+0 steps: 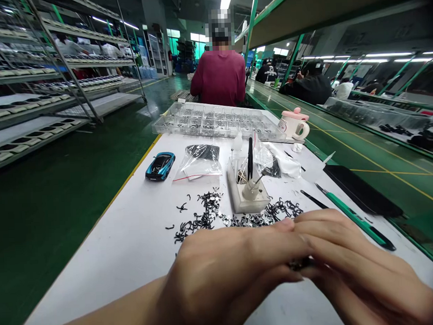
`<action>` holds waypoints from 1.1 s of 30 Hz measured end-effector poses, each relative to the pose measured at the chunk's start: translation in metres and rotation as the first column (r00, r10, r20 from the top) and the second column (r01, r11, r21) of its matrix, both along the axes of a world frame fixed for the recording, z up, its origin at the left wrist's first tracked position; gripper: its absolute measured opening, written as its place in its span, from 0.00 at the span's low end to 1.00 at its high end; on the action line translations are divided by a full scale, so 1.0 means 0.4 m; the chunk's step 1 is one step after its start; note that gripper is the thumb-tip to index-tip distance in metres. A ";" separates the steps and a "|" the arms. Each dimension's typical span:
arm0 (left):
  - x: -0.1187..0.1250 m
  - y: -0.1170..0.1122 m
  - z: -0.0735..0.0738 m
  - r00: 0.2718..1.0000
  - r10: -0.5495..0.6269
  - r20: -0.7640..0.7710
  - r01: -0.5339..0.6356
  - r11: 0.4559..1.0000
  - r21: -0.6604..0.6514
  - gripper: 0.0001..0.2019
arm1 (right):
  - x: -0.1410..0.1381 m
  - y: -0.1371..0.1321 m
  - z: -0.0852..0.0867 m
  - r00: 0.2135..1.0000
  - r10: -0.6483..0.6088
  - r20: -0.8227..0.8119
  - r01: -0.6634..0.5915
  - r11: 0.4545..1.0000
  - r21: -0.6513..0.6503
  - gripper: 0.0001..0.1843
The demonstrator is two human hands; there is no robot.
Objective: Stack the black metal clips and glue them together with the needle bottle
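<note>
A small dark piece [301, 263] sits low in the view, just above the near edge of the white table [134, 241], pinched where the two hands meet. The left hand [224, 276] and the right hand [355, 264] both have their fingers drawn close together, tips touching around the piece, which is mostly hidden. Just beyond the knuckles lies a scatter of small black parts [207, 215], spread on the bare tabletop around a white block [248, 197] that holds upright tools. A green-handled tool [357, 221] and a flat black pad [363, 190] lie to the right. Farther back are a clear bag [200, 160] of dark parts and a blue toy car [160, 165], then a clear compartment tray [218, 120] and a pink-lidded mug [295, 124]. At the table's far end a person in a red top [219, 77] faces away. The floor [61, 201] is green with yellow lines. Metal racks [40, 93] of trays stand on the left, and strip lights hang overhead.
</note>
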State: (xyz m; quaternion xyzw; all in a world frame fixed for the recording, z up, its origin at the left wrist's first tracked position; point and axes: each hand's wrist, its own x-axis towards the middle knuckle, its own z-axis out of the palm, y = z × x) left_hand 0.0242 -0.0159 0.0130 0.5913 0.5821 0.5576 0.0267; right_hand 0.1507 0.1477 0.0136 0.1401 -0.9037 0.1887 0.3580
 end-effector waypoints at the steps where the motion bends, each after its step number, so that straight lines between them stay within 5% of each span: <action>1: -0.002 -0.001 -0.001 1.000 0.027 0.007 -0.027 0.999 -0.032 0.18 | -0.002 0.004 0.006 0.999 0.040 0.018 -0.041 0.999 0.013 0.12; 5: -0.014 -0.008 -0.017 0.999 0.046 0.001 -0.046 0.997 -0.068 0.25 | -0.004 0.014 0.012 0.997 0.065 0.047 -0.065 0.998 -0.009 0.15; 11: -0.016 -0.005 -0.014 0.994 0.083 -0.068 -0.086 0.996 -0.039 0.14 | 0.005 0.010 -0.008 0.998 0.035 0.060 -0.033 0.999 -0.026 0.18; 16: -0.011 -0.006 -0.015 0.989 0.125 -0.083 -0.128 0.991 -0.038 0.19 | 0.004 0.012 -0.004 0.996 0.040 0.081 -0.036 0.998 -0.059 0.16; 19: -0.006 -0.002 -0.013 0.993 0.112 -0.021 -0.113 0.993 -0.029 0.20 | -0.007 0.020 -0.005 0.992 0.100 0.080 -0.089 0.988 -0.124 0.14; 22: -0.004 0.007 -0.012 0.974 0.097 0.206 -0.081 0.993 -0.084 0.18 | -0.015 0.024 -0.022 0.987 0.137 0.089 -0.117 0.973 -0.199 0.17; 27: -0.023 0.026 -0.015 0.678 0.169 0.715 0.097 0.944 -0.315 0.17 | -0.020 0.014 -0.048 0.988 0.076 0.136 -0.044 0.974 -0.224 0.18; 30: -0.040 0.037 -0.015 0.556 0.257 0.790 0.160 0.900 -0.406 0.20 | -0.028 0.052 -0.043 0.985 -0.021 0.173 0.054 0.980 -0.190 0.18; 33: -0.051 0.042 -0.015 0.506 0.284 0.815 0.189 0.885 -0.426 0.20 | -0.040 0.173 -0.026 0.946 -0.322 0.032 0.321 0.923 -0.212 0.13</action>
